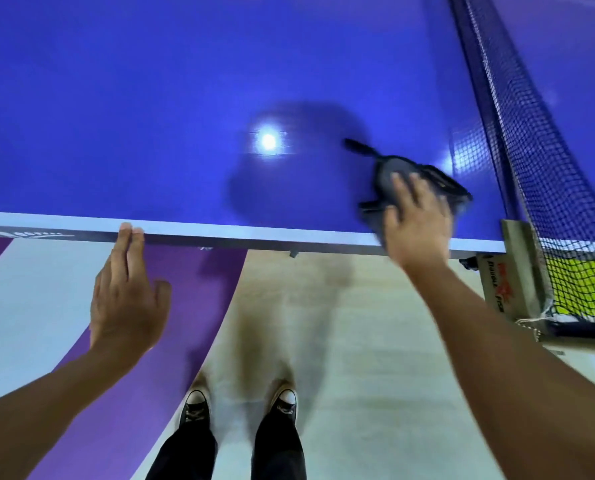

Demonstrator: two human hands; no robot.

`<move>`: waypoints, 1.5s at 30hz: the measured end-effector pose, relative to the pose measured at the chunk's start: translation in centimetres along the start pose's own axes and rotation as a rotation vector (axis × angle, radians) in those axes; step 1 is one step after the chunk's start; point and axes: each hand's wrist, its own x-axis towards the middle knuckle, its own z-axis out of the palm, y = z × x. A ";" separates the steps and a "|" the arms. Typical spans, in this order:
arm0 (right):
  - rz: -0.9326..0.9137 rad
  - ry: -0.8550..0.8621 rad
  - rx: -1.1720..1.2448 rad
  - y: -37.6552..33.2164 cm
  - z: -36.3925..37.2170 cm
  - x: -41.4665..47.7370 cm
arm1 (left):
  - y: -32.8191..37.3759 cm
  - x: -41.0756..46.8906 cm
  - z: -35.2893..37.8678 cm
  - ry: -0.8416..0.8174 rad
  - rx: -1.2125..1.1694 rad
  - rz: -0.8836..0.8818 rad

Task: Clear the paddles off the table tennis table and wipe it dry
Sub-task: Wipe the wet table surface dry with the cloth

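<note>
The right hand (417,216), fingers straight, presses on 2 dark blurred paddles (389,171) near the edge of the blue table (150,98); the open left hand (126,299) touches that edge.

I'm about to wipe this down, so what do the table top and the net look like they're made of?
Table top: hard blue board with a glossy coated finish, given its bright mirror-like glare. Net: dark woven mesh, probably synthetic cord; open squares show.

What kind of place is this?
Likely an indoor sports hall or games room: a blue table tennis table, its net, dark paddles lying on it, and a floor with purple and pale bands.
</note>
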 end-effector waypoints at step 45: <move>0.376 -0.068 -0.012 -0.1 -0.9 4.7 | 6.7 9.0 -0.1 -0.051 0.065 0.454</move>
